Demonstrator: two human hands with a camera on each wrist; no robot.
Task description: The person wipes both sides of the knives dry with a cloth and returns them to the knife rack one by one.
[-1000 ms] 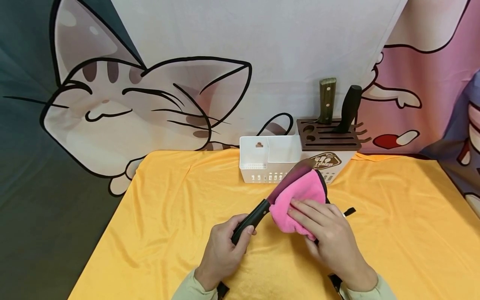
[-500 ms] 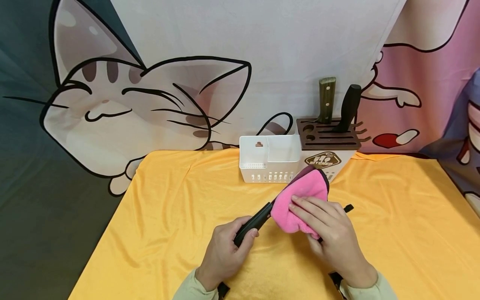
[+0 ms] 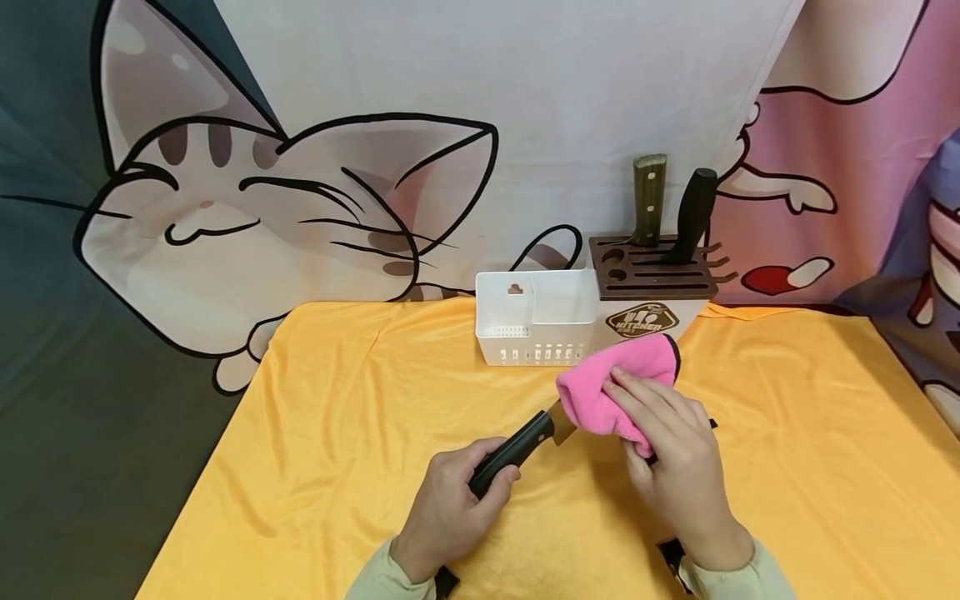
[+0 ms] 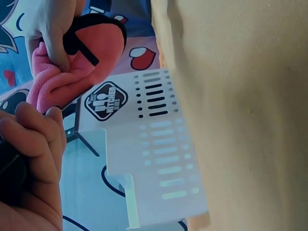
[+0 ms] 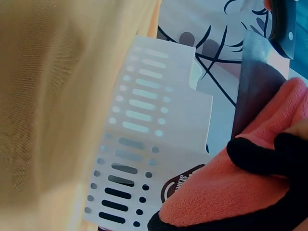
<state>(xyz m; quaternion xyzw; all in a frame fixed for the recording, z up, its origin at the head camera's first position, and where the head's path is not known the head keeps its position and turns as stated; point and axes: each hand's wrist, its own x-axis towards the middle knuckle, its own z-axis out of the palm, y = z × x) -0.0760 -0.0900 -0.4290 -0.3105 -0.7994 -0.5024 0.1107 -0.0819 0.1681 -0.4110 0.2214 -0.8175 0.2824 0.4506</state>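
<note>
My left hand grips the black handle of a kitchen knife, whose blade points away to the upper right. A pink cloth with black edging wraps over most of that blade, leaving only a short stretch by the handle bare in the head view. My right hand holds the cloth, fingers laid along its top and the thumb below. More of the steel blade shows in the right wrist view. The left wrist view has the curled left fingers close below the cloth.
Behind the hands a white kitchen rack with a brown slotted top stands at the back of the table. A green-handled knife and a black-handled one stand in its slots. Yellow cloth covers the table.
My right hand has slid the pink cloth up and to the right along the blade, away from the handle. The left hand keeps its grip, nearly still.
</note>
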